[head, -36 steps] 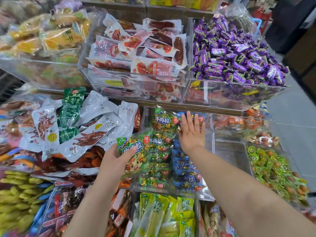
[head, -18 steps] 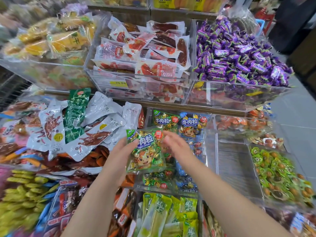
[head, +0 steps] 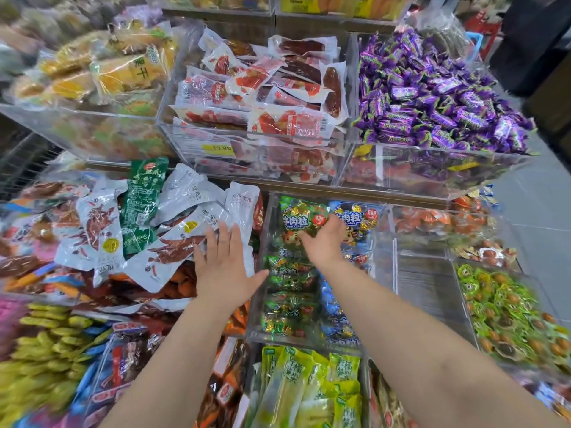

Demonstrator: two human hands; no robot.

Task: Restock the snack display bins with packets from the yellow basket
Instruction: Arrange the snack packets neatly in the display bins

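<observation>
Clear plastic shelf bins packed with snacks fill the view. The left grip (head: 227,270) hovers empty by the middle bin (head: 258,316), fingers spread. The right grip (head: 324,242) is nearer and lies on the green packet (head: 301,222), which stands at its 11 o'clock at the bin's back. Its fingers are bent over the packet; I cannot tell whether they pinch or only press. No yellow basket shows.

Single head-worn wide-angle view, facing forward and steeply down, close over the tiered display bins (head: 191,143).

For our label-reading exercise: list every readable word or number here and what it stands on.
"19.80": small yellow price tag.
"牛肉粒", "Beef Cubes": green foil snack packet.
"牛肉粒": blue foil snack packet.
Purple candy wrappers, white pouches: print too blurred.
</observation>
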